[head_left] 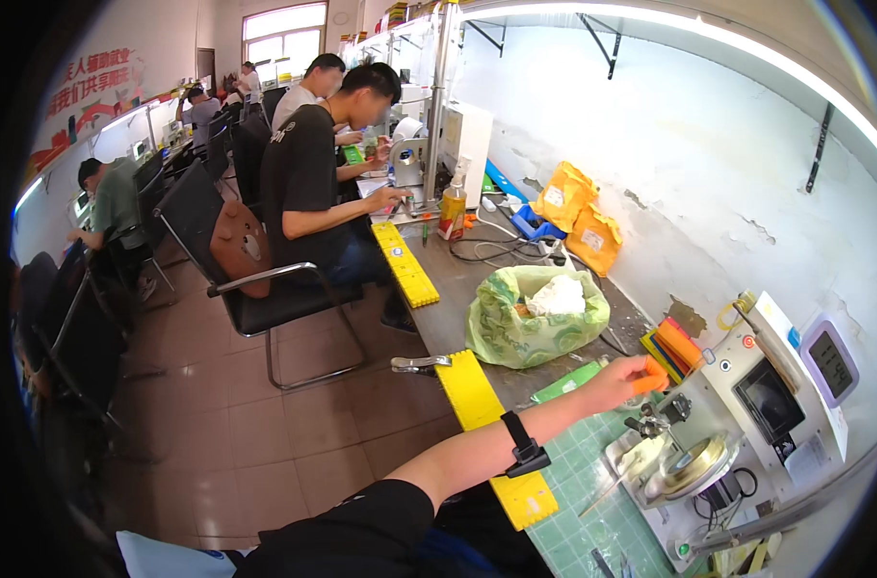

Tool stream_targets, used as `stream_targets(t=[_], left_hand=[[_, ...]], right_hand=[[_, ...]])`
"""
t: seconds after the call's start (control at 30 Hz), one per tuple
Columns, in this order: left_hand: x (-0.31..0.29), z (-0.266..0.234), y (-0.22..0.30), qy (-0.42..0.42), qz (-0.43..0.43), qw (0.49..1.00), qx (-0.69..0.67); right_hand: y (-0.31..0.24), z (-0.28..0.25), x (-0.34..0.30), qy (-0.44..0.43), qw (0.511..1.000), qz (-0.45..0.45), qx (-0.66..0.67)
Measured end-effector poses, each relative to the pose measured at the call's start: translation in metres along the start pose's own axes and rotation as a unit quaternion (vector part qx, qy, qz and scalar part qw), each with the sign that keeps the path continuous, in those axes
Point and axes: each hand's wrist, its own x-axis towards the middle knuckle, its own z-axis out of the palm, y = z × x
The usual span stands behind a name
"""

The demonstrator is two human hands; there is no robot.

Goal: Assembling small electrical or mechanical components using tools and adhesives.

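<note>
My left hand point(623, 381) reaches over the bench at the right, with orange finger cots on its fingertips. The fingers are drawn together, and whatever may be between them is too small to make out. Just past the fingertips stand orange, yellow and red folders or boxes point(677, 347). Below the hand is a bench machine point(693, 467) with a round gold-coloured disc and a metal clamp head. Its white panel carries a dark screen point(770, 400). A black strap with a small device point(525, 451) circles my left wrist. My right hand is out of view.
A green cutting mat point(578, 520) covers the near bench, edged by a yellow strip point(482, 395). A green plastic bag point(530, 323) holds white material. Farther off are a spray bottle point(453, 207) and yellow packets point(573, 212). A co-worker point(313, 164) sits at the far bench.
</note>
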Motion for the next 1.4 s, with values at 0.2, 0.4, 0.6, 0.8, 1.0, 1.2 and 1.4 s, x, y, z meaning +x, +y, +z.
stream_targets(t=[0.2,0.4,0.6,0.8,1.0,1.2,1.4], left_hand=[[-0.007,-0.012,-0.024,-0.054,-0.035,0.986,0.151],[-0.01,-0.009,-0.018,-0.07,-0.014,0.979,0.189],[-0.011,-0.013,-0.003,-0.083,-0.065,0.982,0.154],[-0.019,-0.032,-0.011,-0.045,-0.059,0.985,0.155],[-0.017,-0.034,-0.021,-0.056,-0.048,0.983,0.171],[-0.017,-0.049,-0.037,-0.048,-0.031,0.983,0.172],[-0.011,-0.085,-0.056,-0.047,-0.042,0.988,0.144]], right_hand=[[-0.009,-0.002,-0.002,-0.018,0.998,0.05,-0.027],[-0.02,0.002,-0.003,-0.008,0.995,0.097,-0.024],[0.001,0.003,0.001,0.002,0.992,0.095,0.078],[-0.003,0.014,0.002,-0.01,0.988,0.089,0.124],[-0.001,0.002,-0.004,-0.009,0.99,0.084,0.114],[-0.003,-0.001,0.001,0.032,0.985,0.086,0.145],[-0.013,-0.007,-0.009,0.071,0.987,0.025,0.141]])
